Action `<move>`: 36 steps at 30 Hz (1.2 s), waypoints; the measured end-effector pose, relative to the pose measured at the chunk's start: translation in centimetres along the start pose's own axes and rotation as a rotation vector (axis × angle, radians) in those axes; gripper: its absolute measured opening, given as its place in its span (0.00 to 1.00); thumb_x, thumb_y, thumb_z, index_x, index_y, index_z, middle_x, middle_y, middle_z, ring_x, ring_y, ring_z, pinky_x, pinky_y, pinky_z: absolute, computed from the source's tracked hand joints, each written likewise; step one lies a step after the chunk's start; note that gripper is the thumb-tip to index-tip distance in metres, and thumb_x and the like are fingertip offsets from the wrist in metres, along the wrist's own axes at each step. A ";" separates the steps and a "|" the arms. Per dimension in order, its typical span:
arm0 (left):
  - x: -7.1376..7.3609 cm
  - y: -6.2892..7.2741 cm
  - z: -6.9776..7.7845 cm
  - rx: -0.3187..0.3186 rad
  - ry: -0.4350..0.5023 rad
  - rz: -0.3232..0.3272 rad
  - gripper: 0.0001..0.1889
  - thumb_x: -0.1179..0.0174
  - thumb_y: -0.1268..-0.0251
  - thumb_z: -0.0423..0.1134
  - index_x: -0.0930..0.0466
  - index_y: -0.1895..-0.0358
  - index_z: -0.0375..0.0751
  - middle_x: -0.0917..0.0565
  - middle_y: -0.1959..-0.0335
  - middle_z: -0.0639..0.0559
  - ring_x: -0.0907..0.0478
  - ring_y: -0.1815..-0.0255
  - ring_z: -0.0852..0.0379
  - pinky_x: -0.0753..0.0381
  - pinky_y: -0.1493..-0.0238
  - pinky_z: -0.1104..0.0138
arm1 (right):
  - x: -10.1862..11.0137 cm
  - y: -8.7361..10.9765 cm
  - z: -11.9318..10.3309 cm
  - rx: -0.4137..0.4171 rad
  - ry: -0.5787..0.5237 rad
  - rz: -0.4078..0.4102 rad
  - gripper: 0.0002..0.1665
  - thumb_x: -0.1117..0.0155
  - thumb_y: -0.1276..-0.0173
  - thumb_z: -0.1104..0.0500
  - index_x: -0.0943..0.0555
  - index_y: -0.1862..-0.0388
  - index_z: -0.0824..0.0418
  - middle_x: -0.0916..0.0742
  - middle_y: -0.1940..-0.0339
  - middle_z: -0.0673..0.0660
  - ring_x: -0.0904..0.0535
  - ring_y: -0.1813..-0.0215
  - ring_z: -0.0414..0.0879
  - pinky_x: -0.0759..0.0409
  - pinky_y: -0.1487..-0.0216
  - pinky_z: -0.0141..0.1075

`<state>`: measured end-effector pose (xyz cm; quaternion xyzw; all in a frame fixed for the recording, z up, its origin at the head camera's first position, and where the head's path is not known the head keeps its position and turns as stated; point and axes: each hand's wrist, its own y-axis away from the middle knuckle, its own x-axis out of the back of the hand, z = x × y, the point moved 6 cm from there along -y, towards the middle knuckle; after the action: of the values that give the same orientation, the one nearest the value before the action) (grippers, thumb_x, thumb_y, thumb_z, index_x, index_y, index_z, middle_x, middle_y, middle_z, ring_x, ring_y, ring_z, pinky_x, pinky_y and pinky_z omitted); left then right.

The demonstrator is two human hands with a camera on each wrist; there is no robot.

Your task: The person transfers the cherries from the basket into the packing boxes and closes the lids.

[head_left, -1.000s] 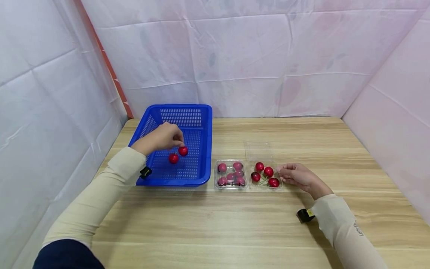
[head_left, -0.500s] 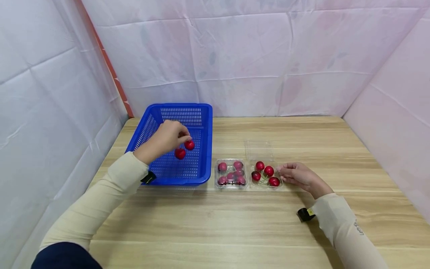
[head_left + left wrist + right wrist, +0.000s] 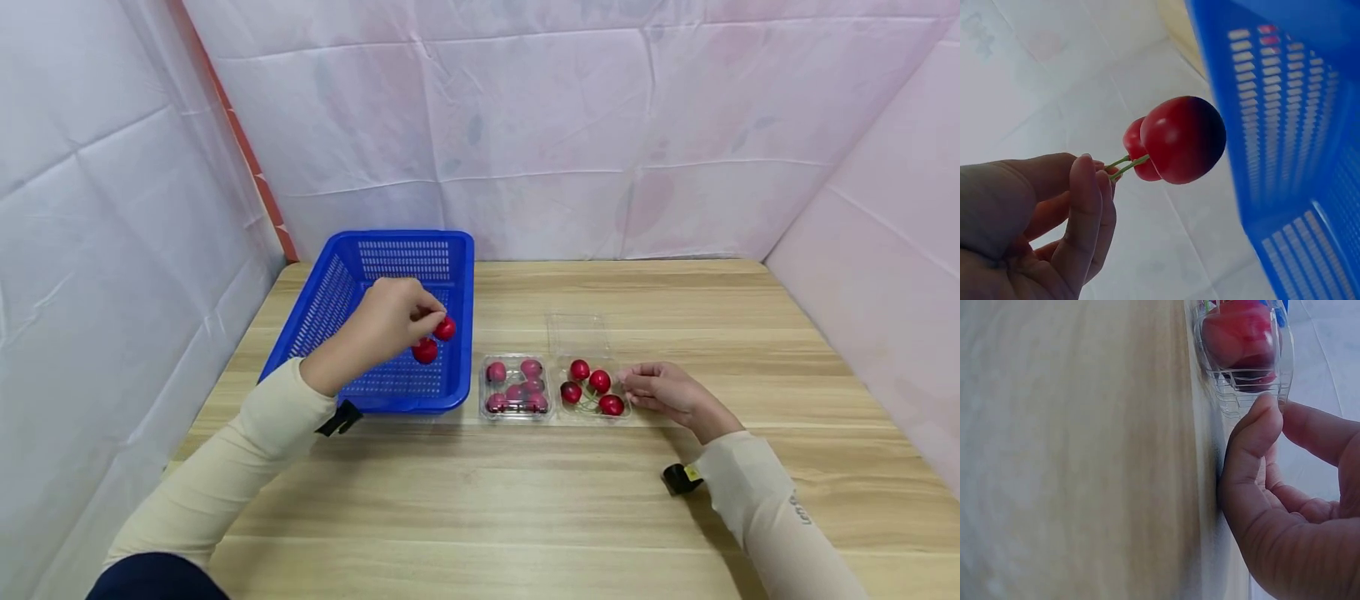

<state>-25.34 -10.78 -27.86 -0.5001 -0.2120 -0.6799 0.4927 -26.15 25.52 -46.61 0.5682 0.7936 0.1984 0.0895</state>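
Observation:
In the head view my left hand (image 3: 393, 312) is over the blue plastic basket (image 3: 466, 333). Thumb and fingertips pinch the green stems of a pair of red cherries (image 3: 1182, 140), which the left wrist view shows close up. To the right, my right hand (image 3: 667, 392) holds the right edge of an open clear plastic box (image 3: 1285, 369) between thumb and fingers. Several red cherries (image 3: 599, 382) with green stems lie in that box, and its clear lid (image 3: 577, 336) is folded back behind it.
Between basket and open box stands a second clear box (image 3: 516, 360), its lid closed over several cherries. All of them rest on a wooden table (image 3: 480, 508). White sheets (image 3: 525, 125) hang behind and at both sides.
My left hand has moved right across the basket, carrying the pair of cherries toward the basket's right wall. The right hand has stayed at the open box.

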 end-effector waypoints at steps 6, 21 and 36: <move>-0.5 1.1 1.9 -0.081 0.060 0.049 0.06 0.35 0.40 0.34 0.11 0.63 0.38 0.17 0.71 0.50 0.24 0.75 0.61 0.24 0.77 0.73 | 0.0 0.1 -0.1 0.001 0.003 0.001 0.16 0.47 0.26 0.60 0.30 0.50 0.73 0.19 0.64 0.50 0.22 0.65 0.36 0.20 0.61 0.27; -3.8 2.1 4.0 -0.220 0.223 0.117 0.04 0.33 0.41 0.33 0.11 0.65 0.39 0.18 0.71 0.53 0.26 0.76 0.64 0.26 0.78 0.75 | 0.2 0.4 -0.2 -0.007 -0.001 -0.001 0.15 0.46 0.26 0.60 0.29 0.51 0.72 0.19 0.65 0.49 0.22 0.65 0.35 0.20 0.61 0.27; -6.7 0.7 7.1 -0.307 0.255 0.089 0.04 0.34 0.41 0.34 0.11 0.64 0.41 0.19 0.74 0.54 0.27 0.75 0.65 0.27 0.72 0.78 | 0.3 0.5 -0.1 -0.009 -0.011 0.004 0.15 0.48 0.26 0.61 0.32 0.50 0.72 0.19 0.64 0.50 0.21 0.65 0.36 0.20 0.61 0.27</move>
<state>-21.30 -2.47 -31.03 -0.4882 -0.0197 -0.7395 0.4630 -25.85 25.96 -46.33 0.5704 0.7910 0.1990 0.0963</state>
